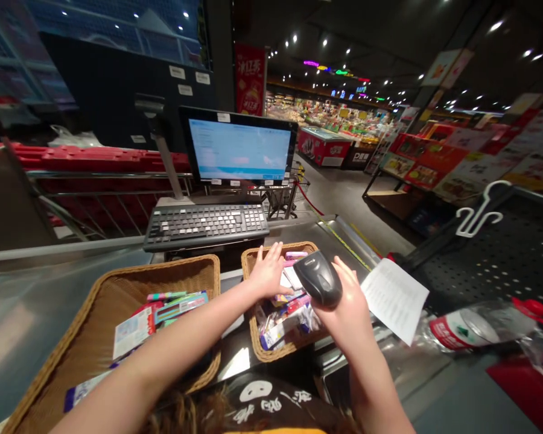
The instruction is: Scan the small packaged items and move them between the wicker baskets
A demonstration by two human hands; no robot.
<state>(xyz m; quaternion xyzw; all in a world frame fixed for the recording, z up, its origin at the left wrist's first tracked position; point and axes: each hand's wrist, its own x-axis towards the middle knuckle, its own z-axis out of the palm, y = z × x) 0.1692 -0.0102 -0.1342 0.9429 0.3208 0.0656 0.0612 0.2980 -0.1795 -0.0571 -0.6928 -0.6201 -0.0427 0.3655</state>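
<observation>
My right hand (346, 301) is closed around a black barcode scanner (319, 278), held over the right side of the smaller wicker basket (278, 354). Over that basket's far left part, my left hand (268, 272) reaches in with fingers spread and nothing visibly gripped. Small packaged goods (283, 328) in white, purple and red wrappers fill the basket, partly hidden by my hands. To the left stands a larger wicker basket (76, 343) with several flat packages, among them a teal pack (181, 306) and a red-and-white pack (136, 328). My left forearm crosses over it.
A keyboard (208, 224) and a lit monitor (242, 150) stand beyond the baskets. At the right lie a printed paper sheet (396, 298) and a clear bottle with a red cap (479, 328). A white hook (479, 211) hangs on a black perforated panel (525, 241).
</observation>
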